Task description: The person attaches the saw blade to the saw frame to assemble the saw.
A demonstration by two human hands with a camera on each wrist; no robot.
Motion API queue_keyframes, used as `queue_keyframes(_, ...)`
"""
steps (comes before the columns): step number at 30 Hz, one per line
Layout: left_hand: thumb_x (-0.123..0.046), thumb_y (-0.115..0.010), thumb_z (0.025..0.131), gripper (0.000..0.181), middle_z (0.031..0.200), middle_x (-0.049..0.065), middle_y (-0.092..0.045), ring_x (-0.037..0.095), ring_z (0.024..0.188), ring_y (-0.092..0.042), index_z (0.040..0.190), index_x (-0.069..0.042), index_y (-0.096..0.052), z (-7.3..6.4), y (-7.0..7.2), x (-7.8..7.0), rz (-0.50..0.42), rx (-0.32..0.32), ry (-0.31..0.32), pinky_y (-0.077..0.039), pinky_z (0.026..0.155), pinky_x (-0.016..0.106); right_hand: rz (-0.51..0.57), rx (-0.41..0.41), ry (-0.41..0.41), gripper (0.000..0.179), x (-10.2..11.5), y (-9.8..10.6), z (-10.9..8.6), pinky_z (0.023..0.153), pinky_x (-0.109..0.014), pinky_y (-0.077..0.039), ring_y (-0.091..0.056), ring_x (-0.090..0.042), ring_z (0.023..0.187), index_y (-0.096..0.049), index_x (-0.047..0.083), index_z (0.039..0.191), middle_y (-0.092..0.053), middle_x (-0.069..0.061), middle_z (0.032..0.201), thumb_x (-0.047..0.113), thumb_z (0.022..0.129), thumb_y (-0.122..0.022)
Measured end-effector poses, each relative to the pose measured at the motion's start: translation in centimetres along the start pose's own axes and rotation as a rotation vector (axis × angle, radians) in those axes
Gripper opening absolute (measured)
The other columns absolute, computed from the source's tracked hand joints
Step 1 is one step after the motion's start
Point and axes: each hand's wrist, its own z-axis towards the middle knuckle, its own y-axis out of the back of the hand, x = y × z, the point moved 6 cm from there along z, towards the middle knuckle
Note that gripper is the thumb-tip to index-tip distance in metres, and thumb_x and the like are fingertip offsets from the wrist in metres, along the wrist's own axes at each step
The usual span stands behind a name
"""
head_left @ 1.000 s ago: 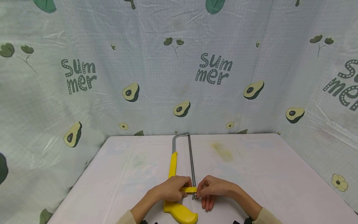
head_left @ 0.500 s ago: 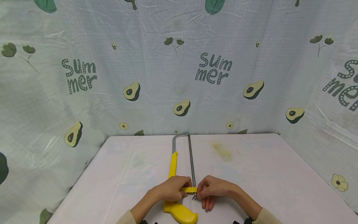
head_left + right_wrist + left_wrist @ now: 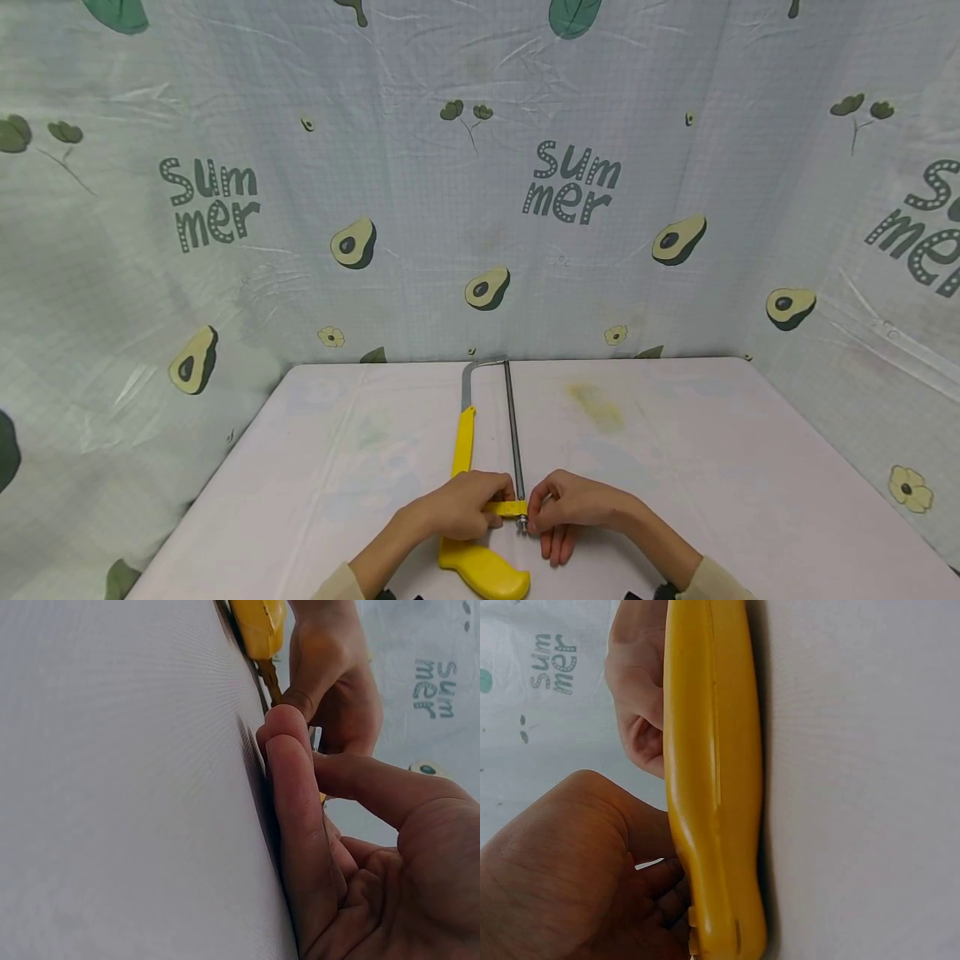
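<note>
A hacksaw (image 3: 464,442) with a yellow handle (image 3: 487,571) and grey metal front bow lies on the table, its handle end toward me. My left hand (image 3: 463,504) grips the yellow cross-piece between handle and blade (image 3: 513,433). At the near end of the blade sits a small metal wing nut (image 3: 522,525). My right hand (image 3: 573,500) pinches at this nut with thumb and forefinger, its other fingers hanging down toward the table. In the left wrist view the yellow handle (image 3: 712,750) covers much of the work. The right wrist view hides the nut behind my fingers (image 3: 296,787).
A pale cloth-covered table (image 3: 675,467) lies under the saw, with a yellowish stain (image 3: 596,407) toward the back right. Behind it and at the sides hangs a curtain (image 3: 420,192) printed with avocados and lettering.
The wing nut has turned a little at my right fingertips; its wings point differently. Both hands and the hacksaw stay in place.
</note>
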Motion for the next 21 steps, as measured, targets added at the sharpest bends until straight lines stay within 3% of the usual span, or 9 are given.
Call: queue_keyframes(21,-0.01,-0.073,0.092,0.02,0.086,-0.012,-0.055,0.003,0.078,-0.049,0.104,-0.021,-0.062,0.1,0.09,-0.02,-0.008,-0.001,0.006,-0.043,0.075,0.02,0.002,0.0,0.003,0.015,-0.02,0.24,0.09,0.054,-0.024,-0.057,-0.07,-0.008,0.055,-0.07,-0.002,0.099,-0.073,-0.004,0.069,0.012,0.096,-0.067)
